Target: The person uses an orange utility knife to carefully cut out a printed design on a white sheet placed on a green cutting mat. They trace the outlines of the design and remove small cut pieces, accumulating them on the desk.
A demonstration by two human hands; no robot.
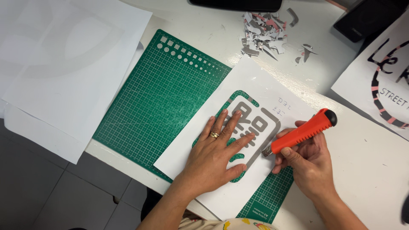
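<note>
The left hand lies flat with fingers spread, pressing down on a white stencil sheet that rests on a green cutting mat at the centre of the white counter. A gold ring shows on one of its fingers. Just to its 3 o'clock side, the right hand is closed around an orange utility knife, whose metal tip meets the grey printed design at the edge of the cut-out openings, where the green mat shows through. At 12 o'clock, well apart from the hands, lies a heap of grey and pink paper scraps. Loose white sheets overhang the counter at 10 o'clock, and a printed sheet with black lettering sits at 2 o'clock.
</note>
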